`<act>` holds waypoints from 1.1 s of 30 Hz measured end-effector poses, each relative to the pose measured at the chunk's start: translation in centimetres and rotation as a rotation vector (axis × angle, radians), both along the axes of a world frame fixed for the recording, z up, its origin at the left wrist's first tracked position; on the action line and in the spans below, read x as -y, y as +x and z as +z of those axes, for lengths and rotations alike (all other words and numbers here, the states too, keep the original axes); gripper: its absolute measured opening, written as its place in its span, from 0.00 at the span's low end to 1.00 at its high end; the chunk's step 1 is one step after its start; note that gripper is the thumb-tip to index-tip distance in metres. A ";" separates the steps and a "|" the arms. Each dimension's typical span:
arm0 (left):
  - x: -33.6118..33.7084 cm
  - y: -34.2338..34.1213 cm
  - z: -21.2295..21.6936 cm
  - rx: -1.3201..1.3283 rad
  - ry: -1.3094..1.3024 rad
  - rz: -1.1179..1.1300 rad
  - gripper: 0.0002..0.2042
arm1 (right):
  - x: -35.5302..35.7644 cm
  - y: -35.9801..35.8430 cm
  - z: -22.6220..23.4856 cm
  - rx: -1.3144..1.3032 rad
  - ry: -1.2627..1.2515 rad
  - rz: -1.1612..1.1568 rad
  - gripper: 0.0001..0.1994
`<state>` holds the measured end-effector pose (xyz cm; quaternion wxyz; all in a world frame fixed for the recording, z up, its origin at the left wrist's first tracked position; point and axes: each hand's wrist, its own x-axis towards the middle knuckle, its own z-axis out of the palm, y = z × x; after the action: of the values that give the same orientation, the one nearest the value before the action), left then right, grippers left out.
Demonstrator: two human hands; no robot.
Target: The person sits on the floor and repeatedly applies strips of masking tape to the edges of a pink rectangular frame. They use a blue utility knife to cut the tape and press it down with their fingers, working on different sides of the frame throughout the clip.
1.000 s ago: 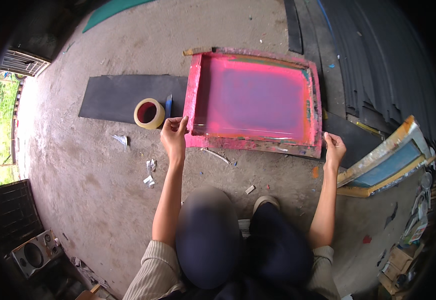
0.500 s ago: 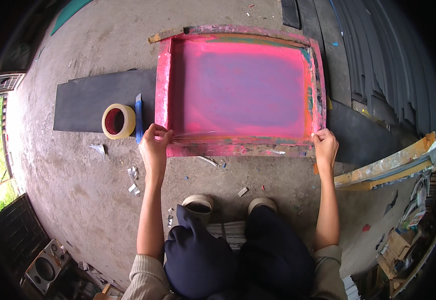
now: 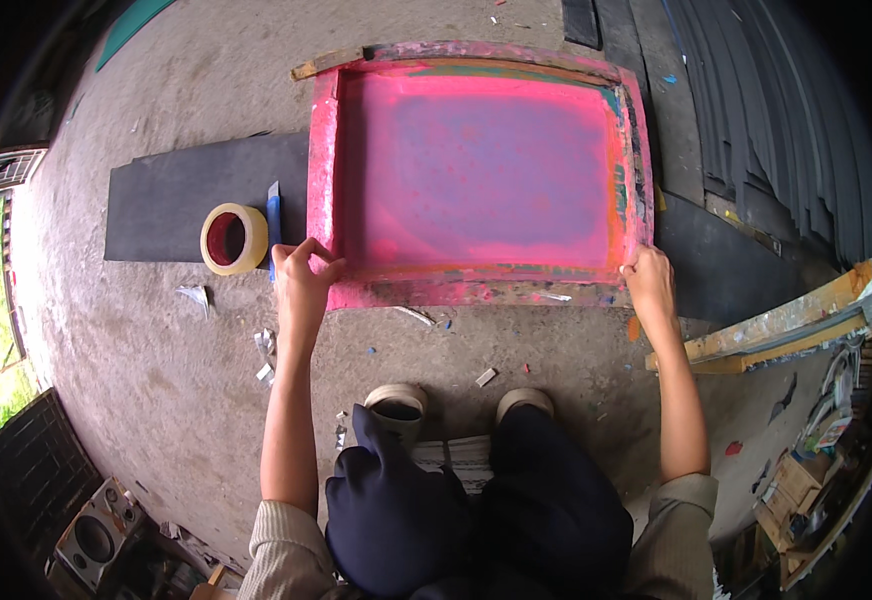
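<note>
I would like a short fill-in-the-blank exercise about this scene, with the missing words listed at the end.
1. The left hand and the right hand grip the near corners of a wooden frame stained mostly ____.
2. The roll of tape lies on the person's ____ side of the frame.
3. The roll rests partly on a flat ____ sheet.

Missing words: pink; left; black

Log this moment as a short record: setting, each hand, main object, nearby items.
Setting: bare concrete floor, person crouched over it
Left hand: grips the near left corner of the pink screen frame
Right hand: grips the near right corner of the same frame
Frame: wooden, paint-stained, pink mesh, partly over a black sheet
Nearby: tape roll on the sheet, blue-handled tool beside it, paper scraps, painted boards to the right
</note>
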<state>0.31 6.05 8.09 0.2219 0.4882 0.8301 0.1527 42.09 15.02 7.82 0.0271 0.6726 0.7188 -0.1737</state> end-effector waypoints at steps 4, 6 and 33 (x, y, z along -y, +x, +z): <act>-0.4 0.7 0.7 -0.004 -0.045 -0.024 0.11 | 0.0 -0.5 0.6 0.099 0.008 0.086 0.03; -0.3 0.6 0.8 0.008 -0.065 -0.021 0.11 | 0.0 -0.8 0.9 0.116 0.006 0.128 0.03; -1.5 1.1 0.0 -0.146 -0.269 -0.151 0.11 | 0.1 -1.4 -0.3 0.377 -0.036 0.269 0.05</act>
<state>1.45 7.60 8.10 0.2353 0.5250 0.8178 -0.0128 40.68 14.96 7.53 0.1960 0.5906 0.7810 -0.0527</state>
